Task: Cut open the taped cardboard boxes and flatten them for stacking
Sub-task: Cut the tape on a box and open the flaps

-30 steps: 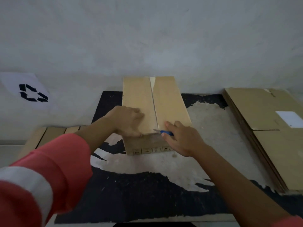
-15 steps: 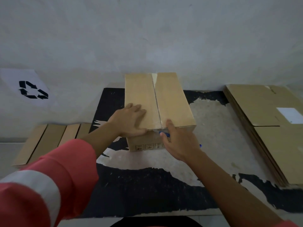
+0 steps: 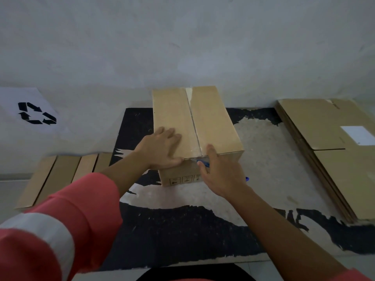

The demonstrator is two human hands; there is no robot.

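A closed cardboard box [image 3: 215, 122] stands on a worn black mat [image 3: 182, 236], its top seam running away from me. My left hand [image 3: 160, 148] presses flat on the near left part of the box top, fingers straight. My right hand [image 3: 221, 173] is at the near edge of the box by the seam and holds a blue cutter [image 3: 205, 164]; the cutter's tip shows under my forefinger and its tail sticks out past my wrist. The blade itself is hidden by my fingers.
A stack of flattened cardboard [image 3: 332, 151] lies at the right of the mat. More flat cardboard pieces [image 3: 60, 175] lie at the left. A white sheet with a recycling symbol [image 3: 35, 113] sits far left. A grey wall rises behind the box.
The cutter has come off the top seam and down over the near edge of the box. My left hand's fingers have spread flatter on the top. The view shifted slightly.
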